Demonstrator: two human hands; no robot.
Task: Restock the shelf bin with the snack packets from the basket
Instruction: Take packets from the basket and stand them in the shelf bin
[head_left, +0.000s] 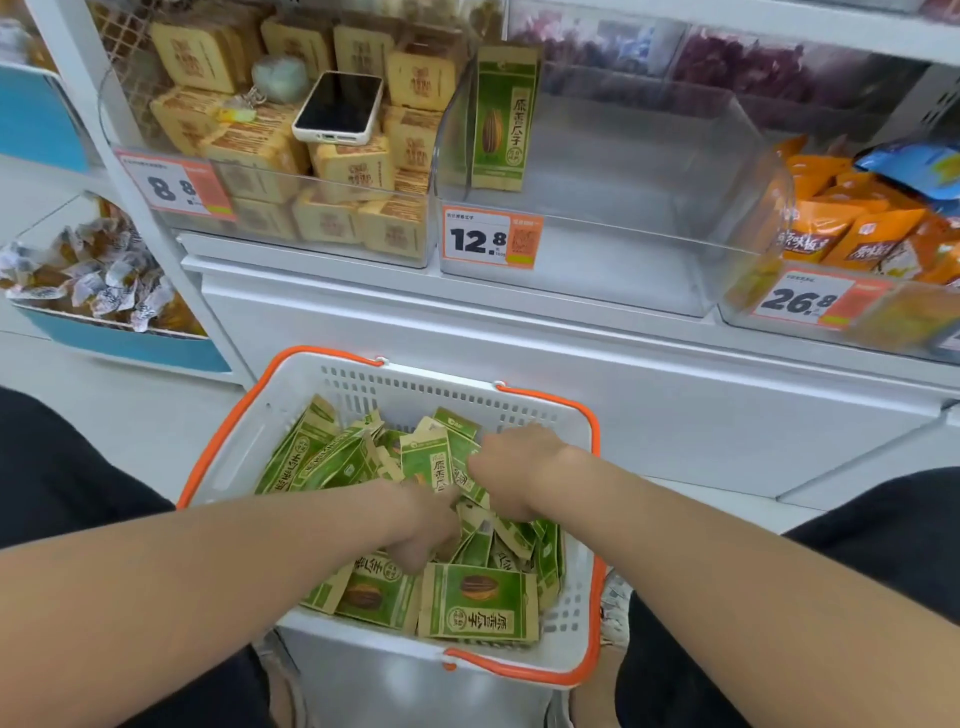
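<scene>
Basket (415, 384): white, orange handles, low between the person's knees; well filled with green snack packets (478, 603) lying flat and tilted, long axes pointing every way
Left hand (426, 519): down in the middle of the pile, thumb pointing toward the near packets; fingers buried, so cannot tell whether it has hold of anything
Right hand (514, 467): just beside the left, further back in the pile; only its back shows, fingers hidden under packets; grip cannot be told
Shelf bin (623, 270): clear, above and ahead of the basket, a little to the right; tagged 12.8 (488, 239); nearly bare
Lone packet (503, 119): stands upright against the bin's left wall, face forward
Bearing for the move: up and forward from both hands; right hand is nearer the bin; likely each packet wants turning to stand on end like the lone one
Neighbour bin: phone (337, 106) resting on tan packs
</scene>
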